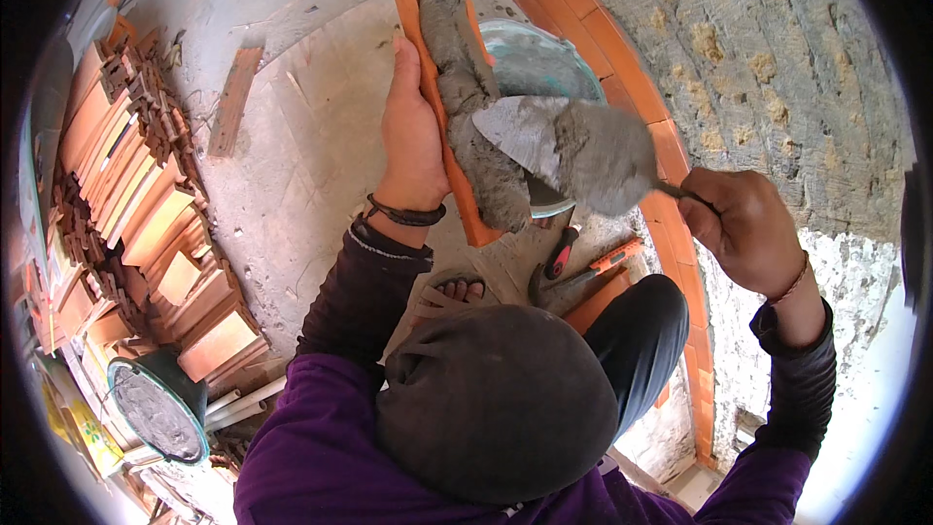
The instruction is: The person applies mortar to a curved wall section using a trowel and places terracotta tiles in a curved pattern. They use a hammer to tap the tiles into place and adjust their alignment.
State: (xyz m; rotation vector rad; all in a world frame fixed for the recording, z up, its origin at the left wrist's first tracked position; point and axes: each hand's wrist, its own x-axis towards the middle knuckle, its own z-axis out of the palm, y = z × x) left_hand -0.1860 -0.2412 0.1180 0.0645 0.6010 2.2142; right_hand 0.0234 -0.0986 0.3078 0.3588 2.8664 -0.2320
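My left hand [413,141] is wrapped round the side of a thin orange brick [474,222], holding it up at a tilt. A thick strip of wet grey mortar [462,68] runs along the brick's face. My right hand [743,224] grips the handle of a trowel [515,131], whose blade carries a lump of mortar. The blade's tip overlaps the mortar on the brick; whether it touches, I cannot tell. Partly hidden behind brick and trowel stands a greenish round tub [544,63].
A curved row of orange bricks [671,151] borders a rough grey wall [758,68] on the right. Tools with a red-black handle [561,253] and an orange handle [617,255] lie below the tub. Stacked bricks [155,214] and a mortar bucket [202,399] stand left; one brick [235,102] lies apart.
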